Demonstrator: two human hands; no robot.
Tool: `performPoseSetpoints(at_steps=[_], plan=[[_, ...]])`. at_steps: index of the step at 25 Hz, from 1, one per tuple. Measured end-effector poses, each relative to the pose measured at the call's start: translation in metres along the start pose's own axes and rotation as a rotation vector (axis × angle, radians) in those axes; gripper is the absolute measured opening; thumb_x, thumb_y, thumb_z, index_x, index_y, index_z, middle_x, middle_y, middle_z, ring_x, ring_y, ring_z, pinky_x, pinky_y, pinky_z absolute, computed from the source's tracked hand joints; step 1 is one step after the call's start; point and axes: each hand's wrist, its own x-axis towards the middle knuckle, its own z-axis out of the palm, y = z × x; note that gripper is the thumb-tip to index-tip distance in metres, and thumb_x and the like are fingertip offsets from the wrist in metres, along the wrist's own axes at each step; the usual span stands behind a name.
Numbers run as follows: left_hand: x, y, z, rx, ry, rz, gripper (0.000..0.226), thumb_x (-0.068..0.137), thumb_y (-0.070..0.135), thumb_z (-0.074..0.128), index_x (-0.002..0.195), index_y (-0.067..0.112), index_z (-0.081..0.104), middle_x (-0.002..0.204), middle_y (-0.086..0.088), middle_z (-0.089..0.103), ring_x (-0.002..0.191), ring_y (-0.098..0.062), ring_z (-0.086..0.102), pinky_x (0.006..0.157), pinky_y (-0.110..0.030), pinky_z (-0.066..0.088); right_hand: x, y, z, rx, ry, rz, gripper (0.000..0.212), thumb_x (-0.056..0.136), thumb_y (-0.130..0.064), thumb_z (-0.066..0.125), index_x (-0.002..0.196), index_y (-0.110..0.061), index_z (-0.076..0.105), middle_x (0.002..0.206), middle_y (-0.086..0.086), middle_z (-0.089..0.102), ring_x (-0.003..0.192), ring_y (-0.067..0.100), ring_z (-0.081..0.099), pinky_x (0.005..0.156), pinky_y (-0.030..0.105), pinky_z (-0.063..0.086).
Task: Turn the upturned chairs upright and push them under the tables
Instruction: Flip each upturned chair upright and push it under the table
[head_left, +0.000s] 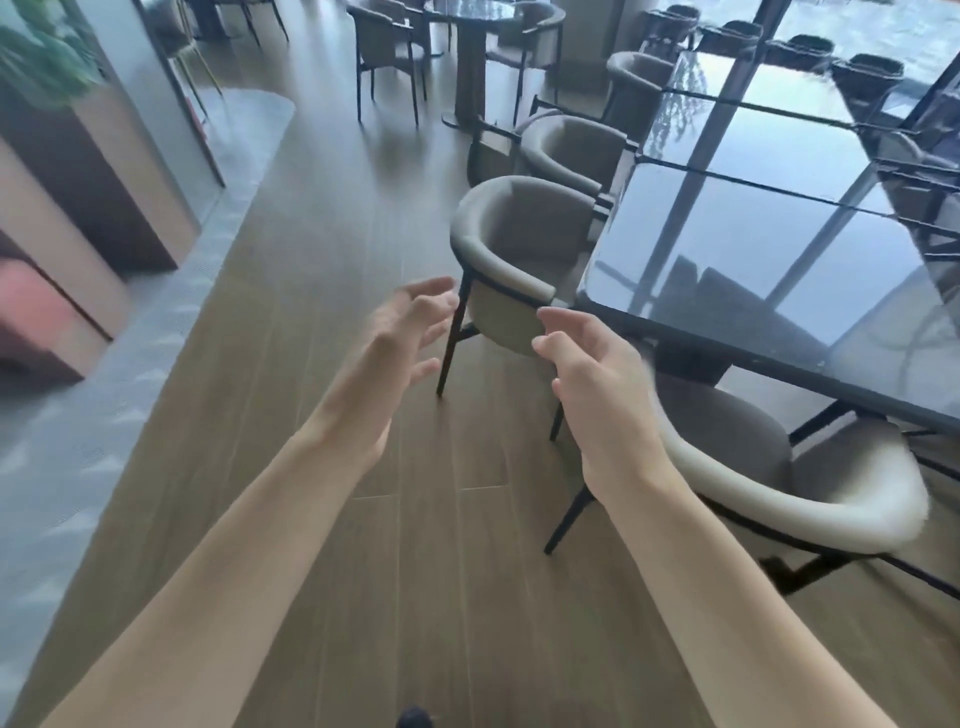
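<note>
Both the left hand (402, 338) and the right hand (587, 364) are half open and empty, so a hasty push may knock the chair (511, 260) just ahead against the table (753, 249).

I find no legible text, label, brand, number or sign anywhere in the head view.
</note>
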Motion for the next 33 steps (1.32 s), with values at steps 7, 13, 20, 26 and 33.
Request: performPoseSetpoints(at_steps=[7,13,20,26,33], plan=[[0.068,-0.011,-0.064,0.005,-0.030,-0.066,0.048,0.062,0.057,0.063,0.107,0.044,0.073,0.126,0.022,0.066,0.122,-0.007,0.062,0.100,-0.036,0.048,0.056,0.016,0.062,0.028,0.043,0.018,0.037,0.093,-0.016,0.058,0.128,-0.029,0.064,0.115,-0.024,0.064,0.105,-0.023,0.051,0.071,-0.002,0.043],[0.187,-0.020,-0.046,0.038,-0.176,-0.103,0.040,0.063,0.055,0.063,0.100,0.048,0.076,0.122,0.024,0.070,0.117,-0.005,0.066,0.098,-0.037,0.048,0.153,0.027,0.076,0.057,0.155,0.029,0.038,0.093,-0.019,0.059,0.130,-0.029,0.062,0.130,-0.016,0.063,0.113,-0.012,0.054,0.077,0.004,0.040],[0.351,0.017,-0.029,0.027,-0.228,-0.052,0.040,0.065,0.058,0.063,0.103,0.051,0.074,0.120,0.026,0.070,0.118,0.000,0.064,0.101,-0.035,0.047,0.312,-0.006,0.104,0.092,0.199,0.014,0.032,0.093,-0.013,0.057,0.122,-0.024,0.066,0.088,-0.032,0.068,0.085,-0.025,0.057,0.065,-0.005,0.039],[0.461,0.034,-0.076,0.017,-0.186,-0.026,0.038,0.067,0.056,0.060,0.102,0.051,0.074,0.113,0.029,0.072,0.116,0.001,0.065,0.100,-0.035,0.047,0.416,-0.026,0.171,0.060,0.189,-0.052,0.031,0.094,-0.013,0.057,0.122,-0.025,0.063,0.108,-0.025,0.063,0.105,-0.011,0.060,0.070,-0.004,0.039],[0.597,0.040,-0.156,-0.003,-0.213,0.006,0.036,0.067,0.056,0.059,0.097,0.050,0.077,0.122,0.020,0.071,0.118,-0.004,0.065,0.097,-0.035,0.047,0.538,-0.036,0.277,0.085,0.234,-0.040,0.029,0.095,-0.017,0.057,0.122,-0.025,0.061,0.119,-0.015,0.065,0.109,-0.007,0.059,0.088,0.011,0.047]])
